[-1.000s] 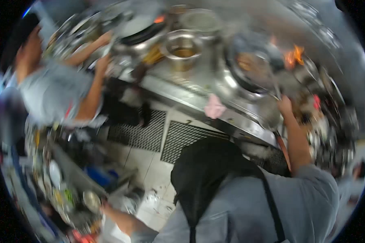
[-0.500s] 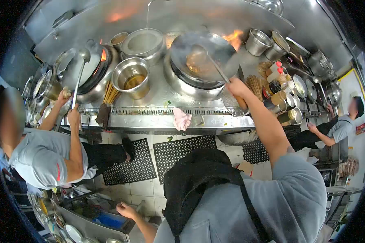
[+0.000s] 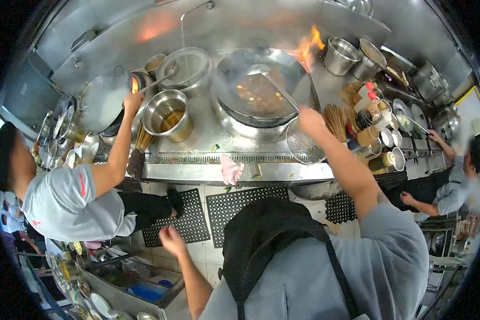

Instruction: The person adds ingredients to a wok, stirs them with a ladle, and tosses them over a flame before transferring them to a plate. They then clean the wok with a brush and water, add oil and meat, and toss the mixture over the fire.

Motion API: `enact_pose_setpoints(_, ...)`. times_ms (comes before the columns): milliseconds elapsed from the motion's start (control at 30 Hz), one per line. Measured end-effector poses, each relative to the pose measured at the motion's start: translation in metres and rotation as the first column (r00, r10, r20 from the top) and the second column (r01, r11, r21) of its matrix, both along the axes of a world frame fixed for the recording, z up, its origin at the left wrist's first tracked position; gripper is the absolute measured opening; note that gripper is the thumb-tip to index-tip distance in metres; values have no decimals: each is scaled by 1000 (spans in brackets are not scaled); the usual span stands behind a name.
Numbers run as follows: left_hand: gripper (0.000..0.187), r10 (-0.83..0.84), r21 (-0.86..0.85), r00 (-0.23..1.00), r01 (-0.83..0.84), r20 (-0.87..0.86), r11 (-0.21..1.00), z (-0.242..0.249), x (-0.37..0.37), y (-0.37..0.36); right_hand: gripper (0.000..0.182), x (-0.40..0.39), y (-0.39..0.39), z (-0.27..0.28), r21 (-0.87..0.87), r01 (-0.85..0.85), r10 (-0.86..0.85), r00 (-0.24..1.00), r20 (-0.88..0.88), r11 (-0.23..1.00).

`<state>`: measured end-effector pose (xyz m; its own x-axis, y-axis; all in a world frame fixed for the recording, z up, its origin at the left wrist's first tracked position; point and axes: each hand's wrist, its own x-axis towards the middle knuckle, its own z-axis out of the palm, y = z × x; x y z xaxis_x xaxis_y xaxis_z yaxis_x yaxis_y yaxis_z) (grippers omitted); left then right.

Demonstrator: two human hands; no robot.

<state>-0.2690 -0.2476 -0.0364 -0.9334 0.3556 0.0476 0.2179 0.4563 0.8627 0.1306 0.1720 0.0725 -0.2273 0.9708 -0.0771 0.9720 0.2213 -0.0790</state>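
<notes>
My right hand (image 3: 310,120) grips the handle of a long metal ladle (image 3: 274,87) whose bowl rests in the big wok (image 3: 258,88) of brown food on the burner. Flames (image 3: 309,41) lick up behind the wok's right rim. My left hand (image 3: 172,240) hangs free at my side over the tiled floor, fingers loosely curled and holding nothing. A black apron (image 3: 266,240) covers my front.
A co-worker in a grey shirt (image 3: 64,200) on the left reaches a ladle toward the pots (image 3: 168,112) beside a second wok (image 3: 101,101). Another person (image 3: 453,186) works at the right. Sauce bottles and bowls (image 3: 376,133) crowd the right counter. Black mats (image 3: 245,205) and a pink cloth (image 3: 230,169) lie below.
My left hand rose from low near the shelf to hip height. My right hand kept the ladle in the wok. The co-worker's arm reached up to the pots.
</notes>
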Motion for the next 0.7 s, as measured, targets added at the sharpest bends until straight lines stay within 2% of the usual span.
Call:
enact_pose_setpoints(33,23,-151,53,981,158,-126,986,-15,9,28,28,-1,10,0,8,-18,18,1000,12,1000)
enact_pose_setpoints(67,25,-283,21,930,296,-232,955,-20,25,62,29,4,13,0,9,-51,51,998,36,999)
enact_pose_setpoints(100,33,-391,87,920,388,14,917,32,69,101,29,10,14,1,11,-80,79,995,58,997)
enact_pose_setpoints(133,38,-540,7,823,549,-176,836,15,78,131,30,16,16,5,18,-108,107,991,81,994)
enact_pose_setpoints(167,40,-610,-60,668,652,-425,756,38,103,168,30,27,12,16,-25,-123,125,990,60,992)
enact_pose_setpoints(200,39,-639,-91,639,673,-428,734,65,133,199,30,43,3,33,-70,-137,140,989,39,988)
enact_pose_setpoints(233,40,-654,-84,589,710,-475,699,71,153,232,30,55,3,43,-112,-157,161,987,20,981)
enact_pose_setpoints(333,41,-693,-134,484,761,-535,635,84,198,313,31,77,32,29,-50,-130,128,991,-29,990)
enact_pose_setpoints(400,39,-728,-282,345,757,-593,589,68,210,353,30,74,63,14,-10,-90,89,992,-92,996)
enact_pose_setpoints(500,32,-779,-500,143,693,-610,519,39,211,382,28,69,76,-8,-4,-114,111,975,-191,993)
enact_pose_setpoints(600,26,-858,-574,105,701,-503,422,45,209,388,26,68,52,7,-114,-106,62,938,-342,988)
enact_pose_setpoints(633,25,-847,-568,88,705,-524,425,45,208,390,26,66,47,16,-162,-99,27,919,-393,982)
enact_pose_setpoints(700,23,-827,-558,54,712,-560,425,43,207,391,26,50,67,-1,-43,-163,146,953,-267,986)
